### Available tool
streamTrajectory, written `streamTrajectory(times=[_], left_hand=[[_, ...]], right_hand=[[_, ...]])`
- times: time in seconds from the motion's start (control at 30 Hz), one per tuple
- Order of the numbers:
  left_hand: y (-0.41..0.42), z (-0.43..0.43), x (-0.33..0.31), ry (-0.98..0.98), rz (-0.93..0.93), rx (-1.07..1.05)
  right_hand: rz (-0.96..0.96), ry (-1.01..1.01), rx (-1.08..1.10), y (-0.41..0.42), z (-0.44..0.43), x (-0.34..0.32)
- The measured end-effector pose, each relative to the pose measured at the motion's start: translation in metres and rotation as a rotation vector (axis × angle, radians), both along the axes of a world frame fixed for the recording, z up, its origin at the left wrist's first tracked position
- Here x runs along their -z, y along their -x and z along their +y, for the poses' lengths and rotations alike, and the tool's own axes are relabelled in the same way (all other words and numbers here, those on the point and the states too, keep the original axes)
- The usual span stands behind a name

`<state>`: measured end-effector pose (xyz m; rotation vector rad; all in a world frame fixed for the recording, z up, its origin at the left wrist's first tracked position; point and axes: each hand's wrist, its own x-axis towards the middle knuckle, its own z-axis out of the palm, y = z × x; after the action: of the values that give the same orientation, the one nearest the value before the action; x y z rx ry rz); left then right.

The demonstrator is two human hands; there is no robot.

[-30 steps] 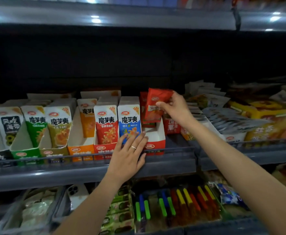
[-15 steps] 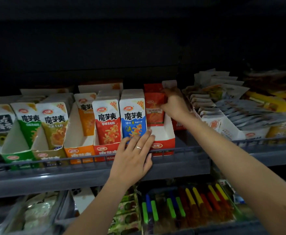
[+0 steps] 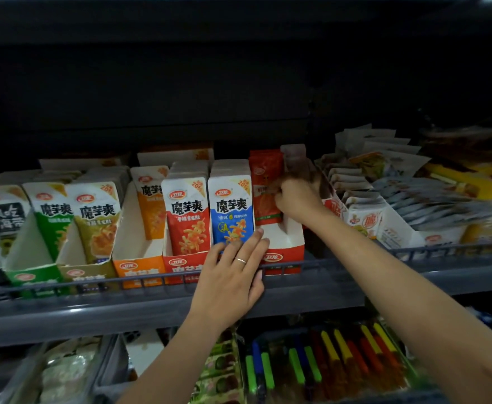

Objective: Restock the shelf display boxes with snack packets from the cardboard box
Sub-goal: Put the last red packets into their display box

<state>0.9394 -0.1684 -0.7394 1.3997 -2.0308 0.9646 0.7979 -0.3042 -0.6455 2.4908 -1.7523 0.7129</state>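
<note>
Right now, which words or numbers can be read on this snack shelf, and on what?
"魔芋爽": blue-and-white snack packet, likewise its red, orange, olive and green neighbours.
"20%": same blue-and-white packet's top corner.
"卫龙": oval logo on red cardboard display box.
"风吃海带": black-and-white packet, far left.
Blurred: small flavour lines; print on plain red packet gripped by right hand.

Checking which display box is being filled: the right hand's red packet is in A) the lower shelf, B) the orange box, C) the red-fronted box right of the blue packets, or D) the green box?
C: the right hand grips the red packet standing in the red-fronted box, just right of the blue packets.
</note>
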Motion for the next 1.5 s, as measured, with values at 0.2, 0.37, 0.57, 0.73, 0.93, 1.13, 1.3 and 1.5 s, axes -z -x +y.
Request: streamTrajectory(times=[0.2, 0.37, 0.57, 0.73, 0.93, 1.13, 1.3, 1.5], left_hand=[[0.000, 0.001, -0.001, -0.016, 0.008, 0.000], [0.000, 0.001, -0.001, -0.028, 0.012, 0.007], [0.000, 0.001, 0.000, -0.025, 0.016, 0.008], [0.000, 0.001, -0.001, -0.033, 0.018, 0.004], [0.000, 0.002, -0.001, -0.053, 0.016, -0.006], [-0.001, 0.005, -0.004, -0.099, 0.017, -0.018], [0.000, 0.011, -0.013, -0.196, 0.013, -0.044], [0.000, 0.022, -0.023, -0.283, -0.032, -0.065]], right_hand=[[0.478, 0.018, -0.021, -0.005, 0.014, -0.009], [0.616, 0.039, 0.084, -0.010, 0.006, -0.002], [0.556, -0.001, 0.052, -0.005, 0.001, -0.001], [0.508, 0.004, 0.032, -0.006, 0.009, -0.005], [0.354, -0.046, 0.019, -0.006, 0.011, -0.005], [0.032, -0.097, -0.051, 0.007, 0.031, -0.016], [-0.119, -0.037, -0.095, 0.027, 0.062, -0.023], [-0.247, -0.047, -0.179, 0.049, 0.109, -0.022]])
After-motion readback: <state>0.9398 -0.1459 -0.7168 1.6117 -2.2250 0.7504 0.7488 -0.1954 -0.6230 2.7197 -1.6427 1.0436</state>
